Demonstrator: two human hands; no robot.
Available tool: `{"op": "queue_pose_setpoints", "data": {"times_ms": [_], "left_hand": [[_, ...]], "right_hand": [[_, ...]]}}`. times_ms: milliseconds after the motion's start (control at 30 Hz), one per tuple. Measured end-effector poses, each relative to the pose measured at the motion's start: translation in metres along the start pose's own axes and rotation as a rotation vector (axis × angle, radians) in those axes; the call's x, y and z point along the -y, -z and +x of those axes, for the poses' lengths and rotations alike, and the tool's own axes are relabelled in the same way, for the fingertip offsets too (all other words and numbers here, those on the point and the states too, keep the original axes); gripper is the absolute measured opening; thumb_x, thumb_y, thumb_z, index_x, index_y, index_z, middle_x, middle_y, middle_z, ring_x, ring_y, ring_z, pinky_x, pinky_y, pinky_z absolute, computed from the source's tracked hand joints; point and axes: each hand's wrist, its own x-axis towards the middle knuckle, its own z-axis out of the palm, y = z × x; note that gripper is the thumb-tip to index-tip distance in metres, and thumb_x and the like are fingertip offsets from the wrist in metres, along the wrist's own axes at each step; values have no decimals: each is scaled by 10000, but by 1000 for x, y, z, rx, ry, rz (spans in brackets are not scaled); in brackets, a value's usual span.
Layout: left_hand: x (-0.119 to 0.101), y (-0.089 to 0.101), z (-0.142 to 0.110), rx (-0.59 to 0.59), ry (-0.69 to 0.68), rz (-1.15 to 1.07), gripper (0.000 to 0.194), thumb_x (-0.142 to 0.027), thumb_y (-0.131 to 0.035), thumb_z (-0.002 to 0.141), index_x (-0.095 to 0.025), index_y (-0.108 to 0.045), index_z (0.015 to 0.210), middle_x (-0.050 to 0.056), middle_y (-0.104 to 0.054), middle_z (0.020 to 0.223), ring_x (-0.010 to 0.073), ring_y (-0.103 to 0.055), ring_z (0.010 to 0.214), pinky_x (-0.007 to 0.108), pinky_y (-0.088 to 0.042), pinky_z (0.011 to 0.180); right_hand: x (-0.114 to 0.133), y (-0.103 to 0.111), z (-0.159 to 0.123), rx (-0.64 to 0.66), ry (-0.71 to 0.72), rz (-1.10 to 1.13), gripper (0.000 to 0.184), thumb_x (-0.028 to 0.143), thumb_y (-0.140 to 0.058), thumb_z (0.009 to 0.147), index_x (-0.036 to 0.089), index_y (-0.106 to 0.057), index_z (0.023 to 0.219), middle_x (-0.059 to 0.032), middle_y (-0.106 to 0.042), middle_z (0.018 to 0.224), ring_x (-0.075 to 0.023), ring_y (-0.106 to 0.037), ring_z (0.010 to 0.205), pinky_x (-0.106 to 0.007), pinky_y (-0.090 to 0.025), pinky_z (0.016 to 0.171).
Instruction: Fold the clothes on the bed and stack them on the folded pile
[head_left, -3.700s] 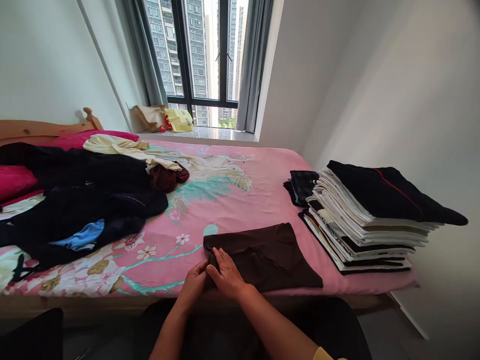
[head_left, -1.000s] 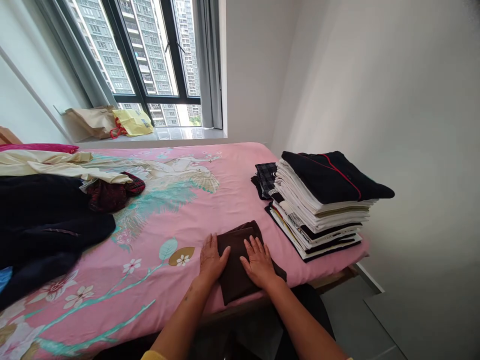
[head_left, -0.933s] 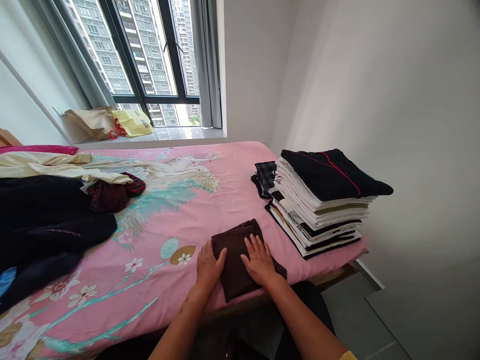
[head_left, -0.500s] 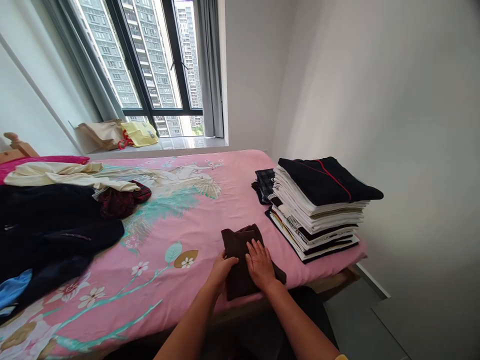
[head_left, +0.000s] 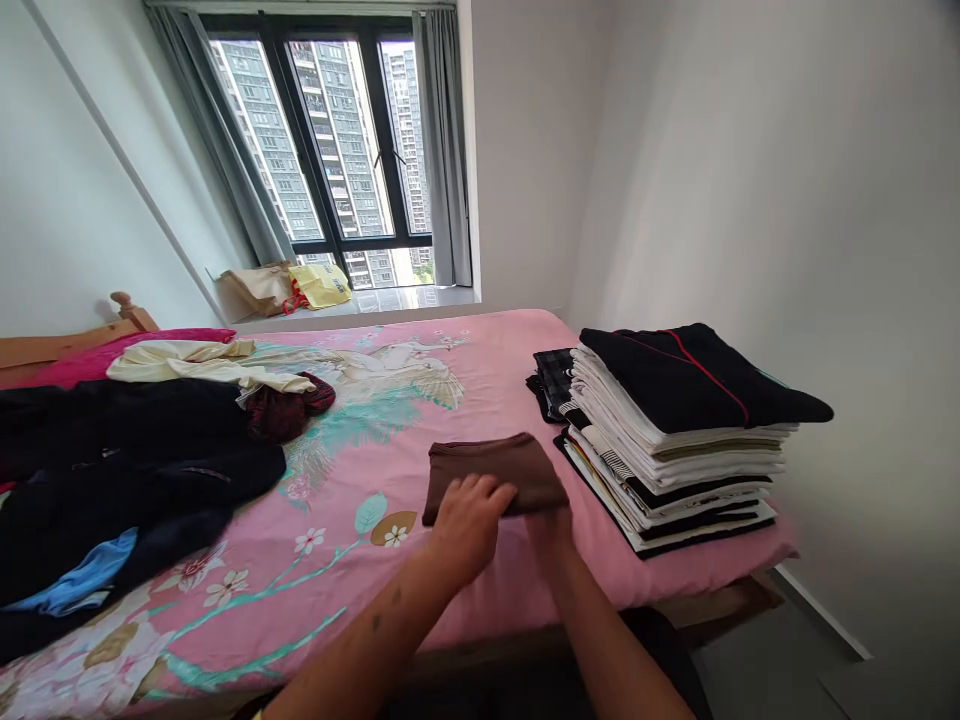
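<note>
The left hand (head_left: 471,522) clamps the folded brown garment (head_left: 491,460) just ahead; the right hand (head_left: 551,528), grip hidden, sits beneath, probably supporting it.

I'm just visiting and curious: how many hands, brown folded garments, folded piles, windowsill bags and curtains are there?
Hands: 2 (left hand, right hand)
Brown folded garment: 1
Folded piles: 2 (tall stack, small dark pile)
Windowsill bags: 2 (brown bag, yellow bag)
Curtains: 2 (left curtain, right curtain)
Total: 9
</note>
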Motion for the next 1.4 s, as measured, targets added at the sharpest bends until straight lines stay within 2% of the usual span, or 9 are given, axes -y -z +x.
{"op": "queue_pose_setpoints", "data": {"times_ms": [100, 200, 367, 500, 600, 700, 833, 1100, 1400], "left_hand": [[25, -65, -59, 200, 77, -48, 525, -201, -519, 749, -256, -501, 1271, 107, -498, 1337, 302, -470, 1194, 464, -399, 956], [44, -98, -91, 140, 31, -125, 519, -288, -492, 815, -255, -433, 1330, 72, -376, 1446, 274, -325, 1329, 476, -321, 1060], [54, -94, -66, -134, 63, -65, 474, -279, -326, 906, -243, -370, 1376, 54, -305, 1484, 234, -200, 1386, 483, -209, 1116], [67, -116, -59, -55, 298, -54, 554, -399, -425, 861, -233, -357, 1385, 87, -295, 1485, 280, -226, 1374, 539, -158, 1106], [84, -134, -67, -120, 412, -173, 584, -433, -445, 839, -189, -384, 1366, 114, -373, 1444, 267, -322, 1334, 486, -238, 1091], [107, -129, -54, -248, 548, -434, 512, -399, -407, 853, -152, -454, 1299, 133, -536, 1298, 245, -486, 1200, 424, -361, 1016], [143, -108, -5, -234, 711, -686, 405, -277, -424, 821, -122, -538, 1176, 135, -610, 1176, 238, -547, 1109, 386, -393, 967], [185, -97, 68, -82, 645, -958, 114, -178, -547, 671, -151, -615, 758, 0, -627, 633, 135, -587, 624, 230, -450, 566], [193, -97, 56, -118, 656, -1069, 371, -439, -637, 656, -150, -610, 888, 14, -627, 695, 113, -563, 593, 211, -418, 508]], "right_hand": [[-22, 61, -17, -80, -144, 124, 601, 551, -146, 865, 206, -451, 1252, -112, -624, 1111, -238, -610, 1028, -456, -503, 851], [-16, 90, -23, -258, -337, 265, 541, 552, -330, 834, 219, -451, 1243, -108, -578, 1206, -215, -576, 1092, -430, -476, 904], [25, 41, -37, 66, 26, -201, 449, 427, -387, 884, 208, -477, 1266, -110, -494, 1329, -212, -421, 1257, -428, -321, 1057], [17, 8, -65, 521, 306, -644, 403, 340, -452, 866, 263, -513, 1258, -57, -487, 1350, -240, -335, 1317, -525, -189, 1101], [-4, 16, -66, 388, 268, -624, 324, 335, -432, 878, 235, -594, 1140, -86, -573, 1236, -244, -450, 1224, -504, -309, 1049], [-21, 32, -39, 79, 134, -475, 330, 381, -451, 855, 198, -591, 1092, -113, -596, 1159, -243, -512, 1129, -453, -397, 982], [-38, 43, 7, -42, -162, -368, 438, 439, -454, 787, 145, -562, 1094, -137, -610, 1121, -237, -567, 1043, -398, -442, 931], [-44, 44, 32, 108, -250, -373, 315, 357, -450, 747, 210, -659, 932, -38, -699, 912, -201, -639, 854, -338, -499, 780], [-29, 34, 63, 295, -345, -306, 325, 244, -476, 662, 177, -659, 922, -14, -683, 767, -166, -612, 691, -270, -477, 628]]}}
